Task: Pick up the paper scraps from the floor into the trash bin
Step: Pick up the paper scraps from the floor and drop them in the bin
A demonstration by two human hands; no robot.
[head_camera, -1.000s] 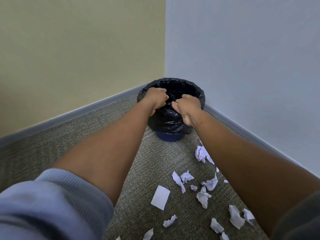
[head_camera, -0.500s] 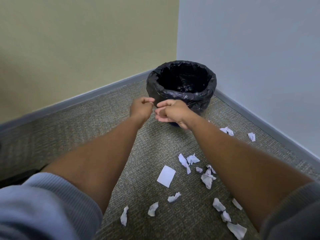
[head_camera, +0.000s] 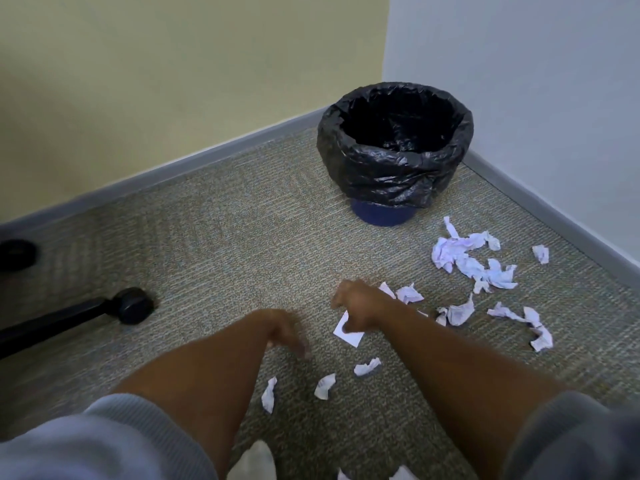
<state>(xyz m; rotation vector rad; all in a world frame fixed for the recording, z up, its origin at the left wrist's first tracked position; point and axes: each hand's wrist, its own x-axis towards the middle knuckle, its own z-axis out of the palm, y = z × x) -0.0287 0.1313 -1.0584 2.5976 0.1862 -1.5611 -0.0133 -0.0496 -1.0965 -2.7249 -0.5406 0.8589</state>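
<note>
**Near the corner of the carpet: both hands low over the scraps**

On the carpet [head_camera: 214,244], in the far corner where the two walls are meeting, the trash bin [head_camera: 382,216] is standing upright w/ a black liner [head_camera: 391,174] folded over its rim; the blue base is showing below the liner.

Paper scraps are lying on the carpet in front of the bin and toward the right wall. A big crumpled cluster [head_camera: 467,258] is sitting nearest the bin, approx. between it and the right baseboard. A flat white piece [head_camera: 349,336] is lying partly under the right hand [head_camera: 360,306]. Three small scraps [head_camera: 325,386] are lying closer to the person, just beside the left hand [head_camera: 284,330].

Both hands are hanging low over the carpet, fingers curling down. They are blurred, so I cannot tell if the right hand is touching the flat piece, or if either hand is holding something.

At the left edge, a black chair leg w/ caster [head_camera: 133,304] is resting on the carpet, well apart from the scraps.
</note>
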